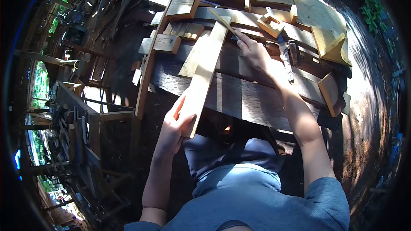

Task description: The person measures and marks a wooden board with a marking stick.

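Observation:
My left hand (173,123) is closed around the near end of a long, pale wooden board (206,68). The board slants away from me, its far end over the workbench (252,98). Near that far end, my right hand (253,52) pinches a thin, straight yellowish stick (221,19), which crosses the board's tip. I cannot tell whether the stick is a ruler or a plain strip of wood. Another pale wood piece (193,62) lies beneath the board on its left side.
Wooden blocks (183,5) and a slotted block (167,43) sit at the bench's left. A hollowed square block (271,25), a long worn tool (285,60) and angled wood pieces (329,45) are at the right. Stacked timber and a wooden frame (96,115) stand farther left.

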Demonstrator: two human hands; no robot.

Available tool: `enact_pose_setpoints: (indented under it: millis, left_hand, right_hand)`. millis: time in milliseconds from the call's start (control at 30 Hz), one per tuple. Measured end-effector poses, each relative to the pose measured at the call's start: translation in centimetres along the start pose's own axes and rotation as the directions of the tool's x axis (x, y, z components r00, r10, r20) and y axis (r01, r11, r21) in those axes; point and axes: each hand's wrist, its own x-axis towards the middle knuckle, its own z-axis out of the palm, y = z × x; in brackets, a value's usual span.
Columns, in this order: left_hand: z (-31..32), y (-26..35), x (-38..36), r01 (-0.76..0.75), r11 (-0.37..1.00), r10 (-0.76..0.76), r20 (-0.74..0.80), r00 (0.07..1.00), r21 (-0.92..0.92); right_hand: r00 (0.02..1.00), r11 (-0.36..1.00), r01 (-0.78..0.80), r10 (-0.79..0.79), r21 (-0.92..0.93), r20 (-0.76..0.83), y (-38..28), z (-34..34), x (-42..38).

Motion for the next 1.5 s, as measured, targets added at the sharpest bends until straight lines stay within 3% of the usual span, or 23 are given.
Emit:
enact_pose_setpoints:
  millis: [67, 133, 267, 333, 367, 400, 433, 500, 567, 600, 633, 667, 700, 800, 833, 967, 1033, 1167, 1300, 1367, 1400, 1433, 1500]
  left_hand:
    - [-0.2, 0.4, -0.7, -0.055, 0.995, 0.055, -0.001, 0.998, 0.089]
    - [-0.2, 0.9, -1.4, 0.002, 0.99, 0.011, 0.096, 0.995, -0.14]
    - [-0.2, -0.3, -0.7, 0.037, 0.963, -0.025, 0.047, 0.999, -0.265]
    - [-0.1, -0.3, -0.6, 0.049, 0.948, -0.035, 0.05, 0.998, -0.315]
    - [0.0, -0.3, -0.6, 0.055, 0.93, -0.039, 0.053, 0.998, -0.363]
    - [0.2, 0.0, -0.6, 0.063, 0.927, -0.058, 0.024, 0.998, -0.37]
    - [0.1, 0.0, -0.6, 0.069, 0.925, -0.065, 0.024, 0.998, -0.374]
    - [-0.6, 0.2, -0.5, 0.109, 0.875, -0.082, 0.078, 0.994, -0.471]
    - [-1.0, 0.3, -0.4, 0.123, 0.878, -0.078, 0.117, 0.99, -0.462]
    - [-1.0, 0.4, -0.5, 0.117, 0.877, -0.078, 0.102, 0.992, -0.465]
    - [-1.0, 0.6, -0.4, 0.105, 0.877, -0.071, 0.089, 0.993, -0.47]
    - [-1.0, 0.8, -0.4, 0.104, 0.868, -0.068, 0.091, 0.994, -0.485]
    - [-0.9, 0.8, -0.6, 0.099, 0.867, -0.063, 0.089, 0.994, -0.488]
    - [-0.9, 1.3, -0.3, 0.093, 0.862, -0.064, 0.075, 0.995, -0.499]
    - [-1.0, 1.3, -0.3, 0.099, 0.855, -0.07, 0.075, 0.995, -0.51]
    - [-0.7, 1.1, -0.5, 0.131, 0.831, -0.107, 0.077, 0.991, -0.541]
    - [-0.9, 0.9, -0.4, 0.139, 0.832, -0.108, 0.089, 0.99, -0.537]
    - [-1.0, 1.3, -0.3, 0.117, 0.837, -0.087, 0.081, 0.993, -0.535]
    - [-1.0, 1.8, -0.4, 0.124, 0.844, -0.109, 0.06, 0.992, -0.522]
    - [-0.9, 1.8, -0.5, 0.138, 0.844, -0.121, 0.066, 0.99, -0.518]
    - [-0.8, 1.7, -0.4, 0.143, 0.848, -0.117, 0.082, 0.99, -0.51]
    - [-0.8, 1.6, -0.5, 0.158, 0.849, -0.131, 0.09, 0.987, -0.504]
    - [-0.8, 1.7, -0.4, 0.15, 0.835, -0.118, 0.094, 0.989, -0.529]
  right_hand:
    - [1.0, 1.0, 0.028, -0.028, -0.012, 0.009, -0.1, 0.3, 0.5]
    - [0.996, 0.987, -0.055, 0.064, -0.154, 0.055, -1.7, -0.4, 0.5]
    - [0.985, 0.944, -0.151, 0.167, -0.293, 0.033, -5.5, 0.1, -1.6]
    - [0.979, 0.993, -0.04, 0.062, -0.112, 0.195, -7.3, -0.1, -5.9]
    - [0.971, 0.969, 0.106, -0.053, -0.223, 0.232, -7.1, 1.3, -7.8]
    - [0.915, 0.954, 0.06, 0.065, -0.293, 0.398, -11.4, -0.5, -10.0]
    - [0.931, 0.988, 0.152, -0.14, -0.008, 0.338, -10.7, 0.4, -12.6]
    - [0.923, 0.961, 0.268, -0.236, -0.069, 0.302, -10.7, 0.5, -12.9]
    - [0.938, 0.952, 0.124, -0.02, -0.281, 0.346, -10.2, 0.3, -8.8]
    - [0.975, 0.995, 0.099, -0.093, -0.018, 0.201, -7.7, 1.1, -6.7]
    - [0.969, 0.973, -0.036, 0.09, -0.23, 0.229, -7.4, 0.9, -4.3]
    - [0.971, 0.978, -0.085, 0.124, -0.188, 0.205, -7.6, 0.1, -2.7]
    - [0.999, 0.958, 0.023, -0.009, -0.287, 0.048, -7.6, 0.7, -2.1]
    - [0.976, 0.992, -0.12, 0.111, 0.036, 0.187, -6.5, 1.6, -5.2]
    - [0.983, 0.961, 0.165, -0.142, -0.224, 0.115, -7.2, 2.1, -7.2]
    - [0.972, 0.977, 0.02, 0.031, -0.214, 0.234, -9.4, 0.4, -9.9]
    - [0.975, 0.991, -0.135, 0.135, -0.011, 0.174, -7.8, 0.0, -6.0]
    - [0.997, 0.974, 0.014, -0.031, -0.228, -0.073, -2.7, 2.0, 0.7]
    - [0.978, 0.987, -0.065, 0.093, -0.148, 0.188, -8.2, -0.3, -6.0]
    - [0.993, 0.985, 0.111, -0.103, -0.135, 0.059, -5.8, 1.7, -9.1]
    - [0.996, 0.994, 0.041, -0.032, -0.098, 0.089, -6.7, 0.6, -8.6]
    - [0.944, 0.97, -0.176, 0.214, -0.167, 0.251, -8.6, -1.4, -6.9]
    - [0.95, 0.967, -0.24, 0.252, -0.083, 0.183, -6.5, -1.1, -2.8]
